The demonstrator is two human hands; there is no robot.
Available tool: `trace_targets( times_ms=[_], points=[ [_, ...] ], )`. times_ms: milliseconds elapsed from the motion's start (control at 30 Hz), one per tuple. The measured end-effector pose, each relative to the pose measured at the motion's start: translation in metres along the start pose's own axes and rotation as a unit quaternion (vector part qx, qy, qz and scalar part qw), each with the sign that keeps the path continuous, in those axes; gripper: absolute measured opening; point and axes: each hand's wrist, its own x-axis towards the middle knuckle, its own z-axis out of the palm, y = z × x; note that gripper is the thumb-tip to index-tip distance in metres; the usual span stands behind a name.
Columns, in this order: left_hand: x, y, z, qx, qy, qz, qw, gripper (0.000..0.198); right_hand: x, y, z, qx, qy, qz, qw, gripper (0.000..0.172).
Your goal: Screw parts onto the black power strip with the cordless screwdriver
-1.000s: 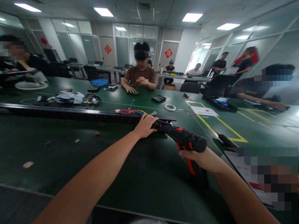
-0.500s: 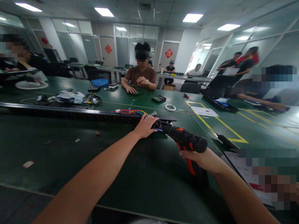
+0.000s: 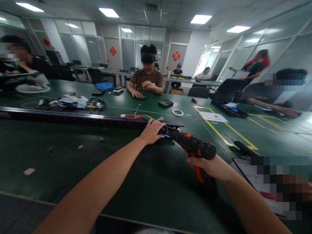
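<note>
My right hand (image 3: pixel 203 164) is wrapped around the grip of a black and orange cordless drill (image 3: pixel 195 144). The drill's nose points left and meets the right end of a long black metal rail (image 3: pixel 104 122); its tip is hard to make out there. At that same end my left hand (image 3: pixel 153 131) is closed over the rail, fingers across the top and thumb on the near side. Red, yellow and blue wires (image 3: pixel 136 116) rise from the rail just behind my left fingers.
Small brass-coloured parts (image 3: pixel 101 139) lie in front of the rail. Behind it are bundled cables (image 3: pixel 97 103), a white ring-shaped roll (image 3: pixel 177 112) and a screwdriver (image 3: pixel 195 100). A black pen-like tool (image 3: pixel 245 148) is at right. A co-worker (image 3: pixel 146 79) sits opposite.
Both my hands and the drill stay in place. The black pen-like tool at right has shifted slightly rightward. In the right background only one of two standing people still shows clearly.
</note>
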Motion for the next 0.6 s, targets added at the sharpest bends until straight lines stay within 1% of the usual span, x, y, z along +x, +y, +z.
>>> trace_targets(
  times_ms=[400, 600],
  points=[
    [-0.0001, -0.0004, 0.0001, 0.001, 0.0, 0.002, 1.0, 0.064, 0.0003, 0.0013, -0.002, -0.013, -0.009, -0.009, 1.0, 0.021],
    [0.0004, -0.0004, 0.0004, 0.0, -0.002, 0.003, 1.0, 0.063, -0.0001, -0.0006, -0.0008, -0.015, -0.006, 0.0, 1.0, 0.023]
  ],
)
